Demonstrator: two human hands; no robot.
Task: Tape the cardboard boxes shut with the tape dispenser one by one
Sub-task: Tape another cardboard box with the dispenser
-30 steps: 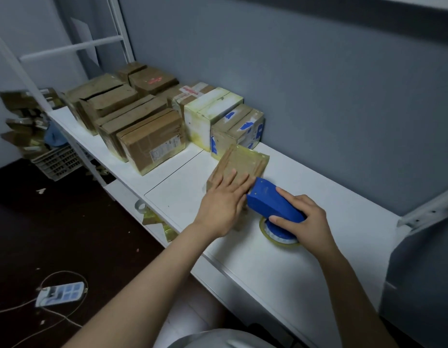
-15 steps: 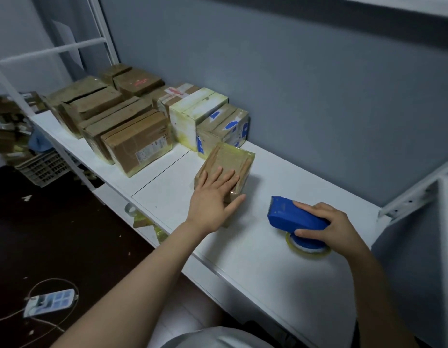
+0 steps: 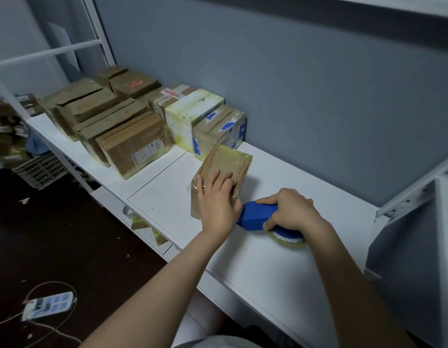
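A small brown cardboard box, glossy with yellowish tape, stands on the white shelf. My left hand lies flat on the near part of its top, fingers straight and spread. My right hand grips the blue tape dispenser, whose nose touches the box's near right side, partly hidden behind my left hand. The yellowish tape roll sits under my right hand on the shelf.
Several taped cardboard boxes stand in rows at the far left of the shelf, against the grey wall. A white metal frame rises at the right. On the dark floor lie a power strip, a crate and scraps.
My right hand has brought the dispenser back from the right to the box's near side. My left hand stays on the box top.
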